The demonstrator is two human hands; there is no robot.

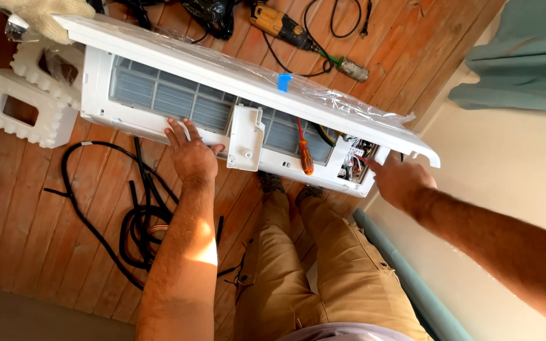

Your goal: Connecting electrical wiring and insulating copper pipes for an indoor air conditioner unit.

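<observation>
While the left hand [189, 153] presses spread fingers on the long white plastic air-conditioner unit [159, 101], the right hand [398, 180] points a finger at its wiring end.

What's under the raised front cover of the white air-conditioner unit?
Under the plastic-wrapped white front cover: grey mesh filters, an orange-handled screwdriver and exposed wiring by the right hand. Anything deeper is hidden behind the filters.

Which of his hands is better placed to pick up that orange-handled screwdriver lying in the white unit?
Probably the left hand: it rests flat on the unit's lower edge, near the screwdriver, while the right hand is at the wiring end.
</observation>
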